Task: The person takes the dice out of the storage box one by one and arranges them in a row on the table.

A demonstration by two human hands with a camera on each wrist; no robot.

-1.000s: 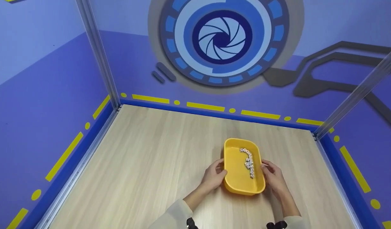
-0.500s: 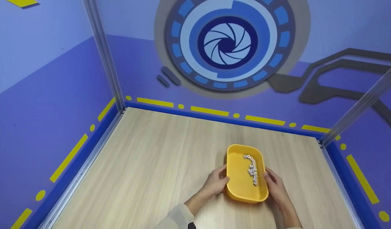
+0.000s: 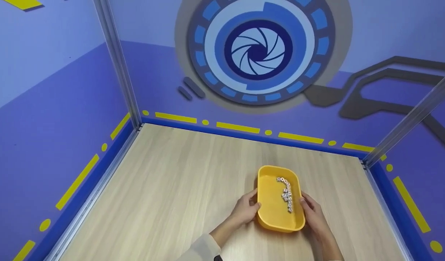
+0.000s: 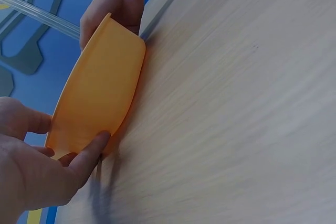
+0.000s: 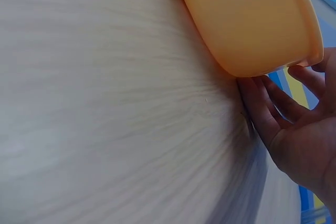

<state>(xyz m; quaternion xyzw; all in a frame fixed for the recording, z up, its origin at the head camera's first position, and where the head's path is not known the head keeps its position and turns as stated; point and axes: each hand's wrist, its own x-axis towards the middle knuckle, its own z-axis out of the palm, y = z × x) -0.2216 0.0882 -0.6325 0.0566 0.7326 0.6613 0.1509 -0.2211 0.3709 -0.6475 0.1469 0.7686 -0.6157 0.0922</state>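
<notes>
A yellow plastic tray point(image 3: 271, 197) with rounded corners and raised walls lies toward the front right of the table. Inside, against its right side, several small white beads point(image 3: 288, 195) with dark marks form a curved line with a small clump midway. My left hand point(image 3: 246, 208) grips the tray's left wall, thumb at the rim and fingers low on the outside; the left wrist view shows its fingertips point(image 4: 102, 140) near the tray's bottom edge. On the opposite wall my right hand point(image 3: 314, 212) holds the tray, thumb at the rim, other fingers partly hidden behind the wall.
The wood-grain tabletop point(image 3: 179, 181) stretches away to the left and behind the tray. Blue printed panels point(image 3: 150, 79) with yellow dashes enclose it at the back and both sides. Metal posts point(image 3: 117, 61) stand at the back corners.
The whole head view shifts slightly, putting the tray and hands a little lower and further right in the picture. Both hands keep their hold, and the beads keep their arrangement.
</notes>
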